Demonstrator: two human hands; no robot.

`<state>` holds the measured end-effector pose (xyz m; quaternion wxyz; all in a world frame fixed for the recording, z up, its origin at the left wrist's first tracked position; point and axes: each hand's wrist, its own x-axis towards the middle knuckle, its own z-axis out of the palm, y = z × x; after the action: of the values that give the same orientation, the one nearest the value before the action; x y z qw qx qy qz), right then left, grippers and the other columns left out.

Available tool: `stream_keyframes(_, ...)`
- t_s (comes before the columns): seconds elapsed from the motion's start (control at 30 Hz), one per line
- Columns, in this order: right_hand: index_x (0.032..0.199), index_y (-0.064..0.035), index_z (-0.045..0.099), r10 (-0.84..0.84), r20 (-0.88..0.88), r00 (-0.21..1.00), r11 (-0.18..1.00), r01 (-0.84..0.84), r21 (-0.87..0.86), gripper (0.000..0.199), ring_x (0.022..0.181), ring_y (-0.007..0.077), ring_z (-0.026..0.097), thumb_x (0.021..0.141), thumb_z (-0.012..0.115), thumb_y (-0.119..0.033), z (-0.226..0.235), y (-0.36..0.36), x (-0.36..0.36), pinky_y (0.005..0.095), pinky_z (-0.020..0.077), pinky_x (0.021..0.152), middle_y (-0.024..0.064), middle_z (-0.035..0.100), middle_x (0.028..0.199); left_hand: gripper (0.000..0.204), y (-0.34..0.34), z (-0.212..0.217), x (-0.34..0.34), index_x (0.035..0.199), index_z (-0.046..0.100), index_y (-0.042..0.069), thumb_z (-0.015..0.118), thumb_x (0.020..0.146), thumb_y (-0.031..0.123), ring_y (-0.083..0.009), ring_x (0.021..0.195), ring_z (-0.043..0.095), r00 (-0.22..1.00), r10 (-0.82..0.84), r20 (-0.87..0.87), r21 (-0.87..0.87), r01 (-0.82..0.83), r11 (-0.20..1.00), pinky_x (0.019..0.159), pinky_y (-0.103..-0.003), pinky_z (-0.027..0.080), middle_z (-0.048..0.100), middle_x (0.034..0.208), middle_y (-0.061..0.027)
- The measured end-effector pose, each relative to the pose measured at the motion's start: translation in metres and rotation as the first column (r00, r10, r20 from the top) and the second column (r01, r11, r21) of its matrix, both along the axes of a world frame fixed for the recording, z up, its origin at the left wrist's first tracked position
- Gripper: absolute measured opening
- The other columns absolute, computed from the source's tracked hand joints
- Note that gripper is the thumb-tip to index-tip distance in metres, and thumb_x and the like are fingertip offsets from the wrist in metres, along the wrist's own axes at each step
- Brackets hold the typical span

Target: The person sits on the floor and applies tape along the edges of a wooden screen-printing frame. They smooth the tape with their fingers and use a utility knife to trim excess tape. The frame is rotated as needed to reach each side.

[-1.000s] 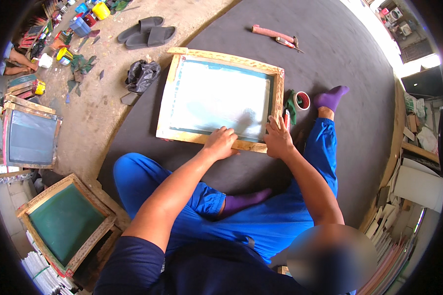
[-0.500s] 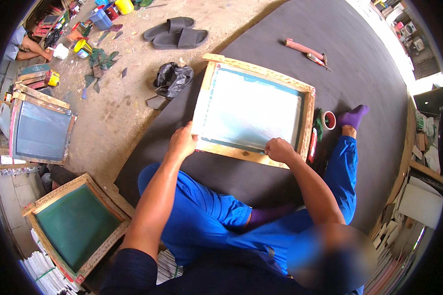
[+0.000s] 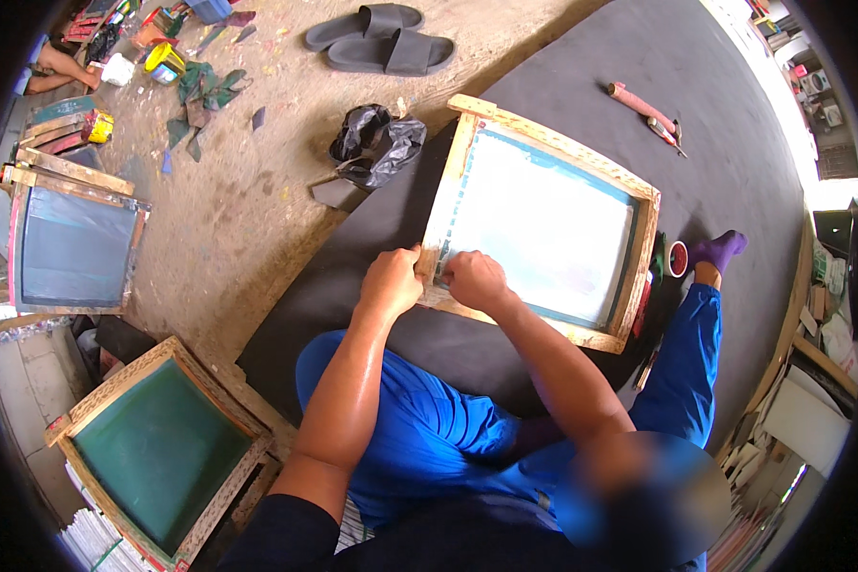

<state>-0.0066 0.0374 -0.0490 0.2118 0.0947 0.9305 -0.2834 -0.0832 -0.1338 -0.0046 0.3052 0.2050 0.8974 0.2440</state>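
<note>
A wooden screen-printing frame (image 3: 456, 172) with a pale mesh edged in blue-green lies tilted before me on a dark, flat surface. At its near left corner, my left hand (image 3: 394, 283) is closed on the wooden edge. Just beside it, my right hand (image 3: 477, 279) is curled over the near left end of the mesh, knuckles up. Its fingertips point down at the mesh, and whatever they may hold is hidden beneath them.
A red-rimmed cup (image 3: 675, 258) stands right of the frame, near my socked foot (image 3: 720, 250). Beyond lies a pinkish roll (image 3: 643, 107). Black slides (image 3: 391, 52) and a black plastic bag (image 3: 377, 148) rest on the floor. Two more framed screens, one green (image 3: 162, 443), one grey (image 3: 76, 248), stand left.
My right hand has moved left along the near side of the mesh and is now close to my left hand. My left hand stays at the frame's corner. The whole view has shifted.
</note>
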Motion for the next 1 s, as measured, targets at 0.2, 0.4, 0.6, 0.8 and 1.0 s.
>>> stream_keyframes(0.2, 0.090, -0.0121, 0.078, -0.064, 0.059, 0.996, 0.998, 0.065, -0.010, 0.015, 0.092, 0.0377, 0.075, 0.085, 0.065, -0.016, 0.014, 0.006, -0.001, 0.0485, 0.0589, 0.083, 0.0183, 0.077, 0.095, 0.052, 0.000, 0.001, 0.001, 0.134, 0.065, -0.001, 0.077, 0.085, 0.011, -0.0434, 0.101, 0.071, 1.000, 0.028, -0.008, 0.000, -0.028, 1.000, 0.089, -0.049, 0.056, 0.072, 0.102, -0.0285)
stream_keyframes(0.4, 0.093, -0.0131, 0.079, -0.027, 0.014, 1.000, 0.997, 0.026, 0.077, 0.016, 0.091, 0.0370, 0.075, 0.085, 0.067, -0.019, 0.007, -0.004, -0.002, 0.0488, 0.0591, 0.083, 0.0168, 0.077, 0.095, 0.051, 0.000, -0.003, -0.001, 0.132, 0.067, 0.000, 0.079, 0.084, 0.011, -0.0433, 0.098, 0.071, 1.000, 0.029, -0.008, 0.018, -0.029, 0.999, 0.086, -0.049, 0.055, 0.073, 0.099, -0.0277)
stream_keyframes(0.6, 0.094, -0.0134, 0.080, -0.015, 0.071, 0.997, 1.000, 0.014, 0.013, 0.019, 0.088, 0.0380, 0.075, 0.083, 0.066, -0.018, 0.016, -0.002, -0.007, 0.0485, 0.0599, 0.080, 0.0162, 0.077, 0.095, 0.050, -0.001, -0.002, -0.003, 0.130, 0.068, 0.000, 0.080, 0.082, 0.012, -0.0432, 0.097, 0.072, 1.000, 0.026, -0.008, 0.047, -0.025, 0.999, 0.086, -0.048, 0.055, 0.072, 0.100, -0.0289)
stream_keyframes(0.8, 0.097, -0.0172, 0.082, -0.083, 0.076, 0.994, 0.990, 0.091, -0.111, 0.019, 0.090, 0.0350, 0.075, 0.085, 0.067, -0.019, 0.009, -0.006, -0.005, 0.0472, 0.0592, 0.082, 0.0143, 0.077, 0.097, 0.050, 0.002, 0.001, -0.005, 0.130, 0.069, 0.002, 0.079, 0.082, 0.011, -0.0439, 0.100, 0.071, 0.998, 0.033, 0.050, 0.018, -0.034, 0.999, 0.088, -0.049, 0.055, 0.072, 0.104, -0.0288)
stream_keyframes(1.0, 0.099, -0.0198, 0.083, -0.065, 0.114, 0.991, 0.977, 0.087, -0.193, 0.018, 0.094, 0.0341, 0.074, 0.088, 0.070, -0.024, 0.012, 0.002, -0.004, 0.0466, 0.0581, 0.085, 0.0115, 0.078, 0.098, 0.052, 0.004, 0.003, -0.005, 0.132, 0.068, 0.002, 0.079, 0.082, 0.010, -0.0421, 0.100, 0.072, 0.998, 0.043, 0.051, 0.038, -0.045, 0.998, 0.085, -0.046, 0.055, 0.070, 0.103, -0.0310)
